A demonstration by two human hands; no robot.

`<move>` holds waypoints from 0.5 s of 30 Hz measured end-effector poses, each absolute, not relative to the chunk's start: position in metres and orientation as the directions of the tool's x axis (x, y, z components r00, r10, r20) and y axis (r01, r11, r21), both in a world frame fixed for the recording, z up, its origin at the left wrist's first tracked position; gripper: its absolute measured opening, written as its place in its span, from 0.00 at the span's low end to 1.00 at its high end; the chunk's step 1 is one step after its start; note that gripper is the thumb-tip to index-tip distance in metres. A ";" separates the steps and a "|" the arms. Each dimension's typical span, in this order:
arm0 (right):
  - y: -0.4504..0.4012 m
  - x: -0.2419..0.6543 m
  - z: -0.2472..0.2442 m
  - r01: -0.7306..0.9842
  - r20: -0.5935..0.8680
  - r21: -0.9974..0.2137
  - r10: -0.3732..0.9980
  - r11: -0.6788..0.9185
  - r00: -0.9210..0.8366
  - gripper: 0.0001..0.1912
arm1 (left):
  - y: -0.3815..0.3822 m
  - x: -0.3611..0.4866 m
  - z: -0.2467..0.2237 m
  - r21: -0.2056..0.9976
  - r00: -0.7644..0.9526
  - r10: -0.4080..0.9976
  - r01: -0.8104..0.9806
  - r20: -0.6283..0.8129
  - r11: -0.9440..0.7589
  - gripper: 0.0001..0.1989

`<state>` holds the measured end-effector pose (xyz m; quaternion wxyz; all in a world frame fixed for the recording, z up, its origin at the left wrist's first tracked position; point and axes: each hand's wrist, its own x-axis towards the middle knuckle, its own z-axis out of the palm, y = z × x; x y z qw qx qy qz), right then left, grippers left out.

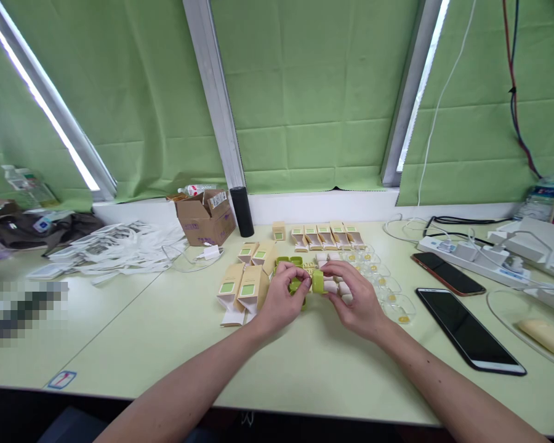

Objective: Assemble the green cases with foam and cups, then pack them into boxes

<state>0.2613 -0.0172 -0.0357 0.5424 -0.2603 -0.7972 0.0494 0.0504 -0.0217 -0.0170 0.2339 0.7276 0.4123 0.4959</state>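
Observation:
A small green case (318, 282) is pinched between the thumb and fingers of my right hand (354, 299). Just left of it, my left hand (286, 294) has its thumb and fingertips pressed together; whatever they hold is too small to make out. Behind and beneath my hands lie more green cases (295, 261) and several whitish rounded pieces (331, 287). Clear plastic cups with yellow bits (391, 297) spread out right of my right hand. Open cream boxes with green labels (249, 290) stand left of my left hand.
A row of cream boxes (324, 237) stands at the back, near a cardboard box (206, 218) and a black cylinder (242, 212). White straps (115, 249) are heaped at left. Two phones (471, 331) and a power strip (473, 259) lie at right.

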 end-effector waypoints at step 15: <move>-0.018 0.261 -0.035 0.361 0.830 -0.382 0.487 0.851 -0.270 0.20 | -0.022 0.050 -0.016 0.766 0.165 0.843 0.356 0.512 -0.535 0.07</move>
